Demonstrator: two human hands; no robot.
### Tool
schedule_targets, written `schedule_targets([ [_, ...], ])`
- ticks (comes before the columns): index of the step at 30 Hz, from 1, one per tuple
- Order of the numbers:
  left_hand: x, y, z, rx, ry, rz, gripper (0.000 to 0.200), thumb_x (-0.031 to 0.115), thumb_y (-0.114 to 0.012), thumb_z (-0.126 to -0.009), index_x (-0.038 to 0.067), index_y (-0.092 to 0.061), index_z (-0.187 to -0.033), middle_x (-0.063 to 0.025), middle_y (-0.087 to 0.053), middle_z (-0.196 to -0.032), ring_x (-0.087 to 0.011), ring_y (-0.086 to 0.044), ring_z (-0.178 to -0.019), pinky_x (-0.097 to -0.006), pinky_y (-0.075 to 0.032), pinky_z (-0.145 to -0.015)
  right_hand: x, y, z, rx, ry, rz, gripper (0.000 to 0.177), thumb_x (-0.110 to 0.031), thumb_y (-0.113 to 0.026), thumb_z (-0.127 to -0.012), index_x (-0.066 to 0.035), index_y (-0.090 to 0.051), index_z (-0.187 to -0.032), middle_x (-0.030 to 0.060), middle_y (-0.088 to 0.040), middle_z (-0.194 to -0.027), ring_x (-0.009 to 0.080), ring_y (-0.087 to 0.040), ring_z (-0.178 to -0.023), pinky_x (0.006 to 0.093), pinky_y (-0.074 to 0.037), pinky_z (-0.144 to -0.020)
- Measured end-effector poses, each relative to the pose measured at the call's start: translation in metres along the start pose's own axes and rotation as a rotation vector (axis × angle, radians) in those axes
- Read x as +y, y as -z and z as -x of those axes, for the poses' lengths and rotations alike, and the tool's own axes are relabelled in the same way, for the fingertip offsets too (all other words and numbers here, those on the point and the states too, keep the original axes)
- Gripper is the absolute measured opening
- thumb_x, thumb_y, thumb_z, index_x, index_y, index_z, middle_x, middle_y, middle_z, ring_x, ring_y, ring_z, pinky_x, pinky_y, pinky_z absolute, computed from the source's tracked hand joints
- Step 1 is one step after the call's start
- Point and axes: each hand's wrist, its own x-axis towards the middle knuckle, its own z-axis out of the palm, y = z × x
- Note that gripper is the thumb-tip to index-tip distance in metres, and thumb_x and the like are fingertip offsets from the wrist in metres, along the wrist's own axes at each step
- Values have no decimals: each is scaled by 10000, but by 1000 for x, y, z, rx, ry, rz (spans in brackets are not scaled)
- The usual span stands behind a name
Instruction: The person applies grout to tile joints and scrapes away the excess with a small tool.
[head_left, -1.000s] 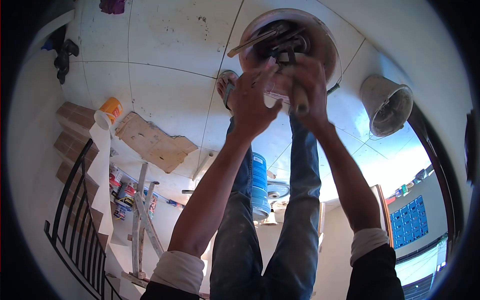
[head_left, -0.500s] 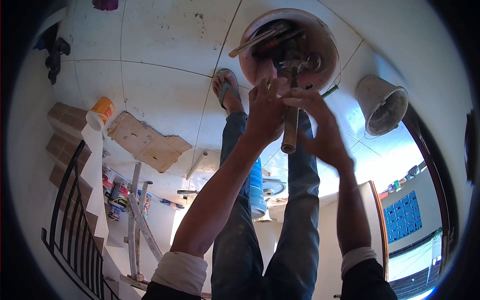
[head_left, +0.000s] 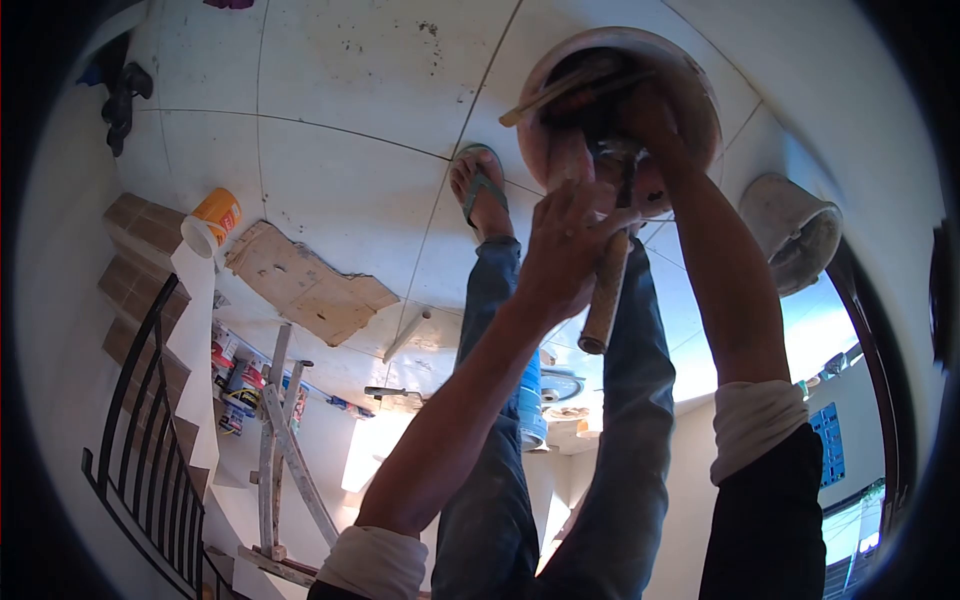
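My left hand [head_left: 568,240] is at the near rim of a round pinkish tub [head_left: 708,140], its fingers curled. The thumb side overlaps the handle of a hammer [head_left: 606,300]; I cannot tell what the fingers hold. The hammer leans over the rim, its head down in the tub and its handle end pointing toward me. My right hand [head_left: 648,112] reaches into the tub, its fingers hidden in shadow among dark tools. A long tool with a pale wooden handle [head_left: 545,98] rests across the left rim. Beside it lies a pink, block-like piece [head_left: 570,158].
A dirty grey bucket [head_left: 790,225] lies tilted to the right. On the tiled floor at left are torn cardboard [head_left: 305,285] and an orange-white pail [head_left: 212,222]. A wooden trestle [head_left: 280,430], black stair railing [head_left: 150,400] and blue container [head_left: 532,400] are nearer. My sandalled foot [head_left: 480,185] is beside the tub.
My right hand has gone from beside the left hand, over the hammer handle, into the tub. The view has shifted, so the tub sits further right; my left hand stays by the hammer handle.
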Motion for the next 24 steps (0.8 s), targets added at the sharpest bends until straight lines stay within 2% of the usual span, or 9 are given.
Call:
schedule_targets([
  [2,0,-1,1,1,4,4,418,233,-797,-811,220,-706,-1218,-75,-549,-1251,-298,-546,-1189,-498,-420,-984,0,-27,-4,151,-117,-191,651,-333,-664,-890,109,-523,-1347,313,-579,-1319,454,-554,-1255,502,-427,-1096],
  [5,3,-1,5,-29,59,51,392,171,-777,-831,225,-718,-1215,-121,-540,-1232,-372,-483,-1285,-519,-363,-1099,-1,-41,-7,261,-190,-118,558,-236,-552,-927,71,-530,-1393,288,-592,-1332,412,-548,-1280,529,-342,-1161],
  [8,3,0,5,-19,73,43,400,173,-790,-813,228,-726,-1204,-129,-534,-1234,-369,-483,-1281,-519,-360,-1100,-4,-36,-5,199,-206,-89,596,-262,-585,-914,57,-516,-1412,274,-563,-1379,385,-480,-1362,515,-288,-1202],
  [11,6,0,4,-26,70,15,457,152,-797,-793,242,-710,-1232,-131,-526,-1247,-368,-482,-1281,-519,-358,-1100,9,-43,-8,280,-244,-376,628,-293,-614,-902,42,-504,-1423,262,-562,-1382,366,-460,-1385,490,-280,-1216],
  [13,7,1,3,-36,69,-5,494,139,-803,-778,251,-699,-1247,-130,-521,-1256,-367,-481,-1282,-519,-355,-1102,14,-69,-27,213,-223,-227,759,-325,-609,-935,33,-317,-1537,272,-377,-1548,383,-325,-1474,464,-196,-1260],
  [17,7,0,3,-40,99,-34,443,242,-778,-833,274,-704,-1269,-102,-533,-1290,-345,-486,-1300,-507,-383,-1050,32,-114,-50,368,-304,-242,564,-315,-604,-936,-9,-532,-1404,230,-581,-1372,345,-543,-1316,468,-381,-1158],
  [20,6,-3,2,-28,103,-40,437,238,-778,-830,270,-710,-1261,-106,-539,-1282,-349,-490,-1301,-509,-380,-1052,22,-102,-46,487,-224,-235,536,-322,-584,-957,-28,-541,-1403,210,-592,-1365,334,-575,-1285,475,-415,-1129],
  [22,7,-4,0,-24,103,-44,433,236,-778,-827,267,-714,-1254,-108,-543,-1274,-349,-493,-1300,-509,-379,-1052,6,-70,-29,458,-417,-350,528,-331,-566,-965,-35,-548,-1401,206,-595,-1365,327,-550,-1318,473,-389,-1150],
  [24,10,-4,-2,19,103,-36,416,224,-782,-816,260,-727,-1227,-104,-555,-1257,-344,-504,-1289,-507,-381,-1050,14,-125,-45,565,-387,-302,529,-333,-577,-957,-34,-557,-1393,206,-594,-1369,332,-538,-1328,475,-381,-1155],
])
